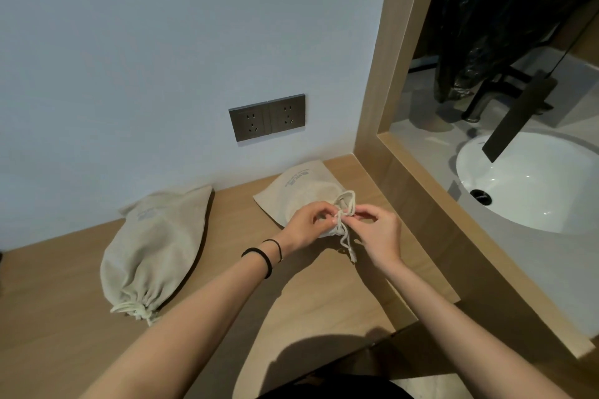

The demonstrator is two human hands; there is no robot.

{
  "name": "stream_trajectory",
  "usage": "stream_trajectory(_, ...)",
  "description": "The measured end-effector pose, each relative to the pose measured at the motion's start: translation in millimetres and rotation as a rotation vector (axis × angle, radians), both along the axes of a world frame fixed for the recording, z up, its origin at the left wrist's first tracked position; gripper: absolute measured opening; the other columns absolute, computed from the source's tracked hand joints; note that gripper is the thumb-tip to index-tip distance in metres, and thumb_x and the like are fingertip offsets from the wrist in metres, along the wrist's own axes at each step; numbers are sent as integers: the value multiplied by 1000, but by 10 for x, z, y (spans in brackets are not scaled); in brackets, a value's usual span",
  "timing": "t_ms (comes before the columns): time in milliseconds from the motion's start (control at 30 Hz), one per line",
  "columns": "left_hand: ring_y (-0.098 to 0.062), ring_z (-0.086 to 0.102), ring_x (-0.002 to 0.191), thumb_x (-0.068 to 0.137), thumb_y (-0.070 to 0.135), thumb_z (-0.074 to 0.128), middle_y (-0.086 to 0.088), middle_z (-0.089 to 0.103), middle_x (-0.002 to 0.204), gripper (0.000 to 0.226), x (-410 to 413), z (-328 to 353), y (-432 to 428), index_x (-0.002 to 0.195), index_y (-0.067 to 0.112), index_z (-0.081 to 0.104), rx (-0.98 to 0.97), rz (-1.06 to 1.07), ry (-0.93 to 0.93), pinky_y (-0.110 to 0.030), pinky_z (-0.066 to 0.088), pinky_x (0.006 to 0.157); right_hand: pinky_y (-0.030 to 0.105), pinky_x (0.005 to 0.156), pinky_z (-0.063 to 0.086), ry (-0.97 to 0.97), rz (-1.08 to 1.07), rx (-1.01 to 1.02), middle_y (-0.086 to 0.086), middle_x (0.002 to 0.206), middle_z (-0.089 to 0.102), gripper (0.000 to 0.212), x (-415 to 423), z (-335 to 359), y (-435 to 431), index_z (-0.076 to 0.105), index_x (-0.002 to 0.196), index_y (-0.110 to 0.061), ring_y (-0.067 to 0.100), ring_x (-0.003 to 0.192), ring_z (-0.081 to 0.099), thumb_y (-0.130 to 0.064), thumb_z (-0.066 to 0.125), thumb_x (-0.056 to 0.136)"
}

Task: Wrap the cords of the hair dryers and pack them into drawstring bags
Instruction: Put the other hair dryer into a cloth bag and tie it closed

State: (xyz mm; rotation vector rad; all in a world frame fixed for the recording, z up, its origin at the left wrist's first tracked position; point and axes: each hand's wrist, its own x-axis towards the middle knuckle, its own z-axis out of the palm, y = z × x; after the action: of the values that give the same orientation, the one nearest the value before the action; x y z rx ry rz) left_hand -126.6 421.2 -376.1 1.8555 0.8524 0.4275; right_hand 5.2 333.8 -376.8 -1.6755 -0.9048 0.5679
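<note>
Two beige drawstring bags lie on the wooden counter. The left bag is full and cinched, its white cord knotted at the near end. The right bag lies by the wall corner with its mouth toward me. My left hand and my right hand meet at that mouth, and each pinches the white drawstring, which loops above my fingers and hangs down below them. No hair dryer shows; whatever the bags hold is hidden.
A double wall socket sits above the counter. To the right, a wooden frame borders a white sink with a dark faucet. Black plastic hangs above the sink.
</note>
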Motion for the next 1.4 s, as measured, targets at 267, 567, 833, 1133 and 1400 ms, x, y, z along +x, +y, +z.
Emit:
stream_trajectory(267, -10, 46, 75, 95, 24, 52, 2, 55, 89, 9, -32, 13, -65, 89, 18, 54, 116, 46, 80, -25, 38, 67, 14, 65, 52, 121, 201, -83, 5, 84, 69, 15, -40, 92, 8, 73, 96, -12, 8, 77, 62, -18, 73, 81)
stream_trajectory(567, -11, 52, 79, 92, 29, 59, 3, 63, 94, 8, -103, 39, -2, 89, 21, 61, 13, 90, 51, -25, 43, 73, 23, 67, 53, 18, 174, 38, -2, 80, 72, 14, -64, 73, -14, 75, 87, -26, 10, 76, 66, -15, 74, 80)
stream_trajectory(833, -20, 54, 87, 97, 24, 47, 0, 63, 98, 13, -299, 109, 56, 96, 18, 58, 308, 101, 273, -37, 45, 77, 17, 64, 44, 407, -50, -169, -2, 70, 59, 24, 61, 19, 22, 66, 80, -12, 7, 64, 53, -16, 50, 97)
stream_trajectory(1133, -12, 52, 85, 95, 20, 55, -2, 59, 96, 7, -408, 102, 26, 93, 14, 58, -187, 257, -1, -11, 39, 64, 28, 95, 47, 666, 40, -131, 5, 92, 65, 23, 125, 126, 47, 66, 83, -7, 12, 88, 59, -15, 50, 97)
stream_trajectory(1400, -7, 59, 68, 101, 19, 41, 0, 67, 101, 22, -222, 215, -17, 103, 9, 60, -780, 220, -400, -14, 47, 55, 23, 83, 54, 829, 114, 45, 8, 84, 66, 20, 0, 288, 194, 62, 102, -1, 12, 81, 65, -11, 45, 99)
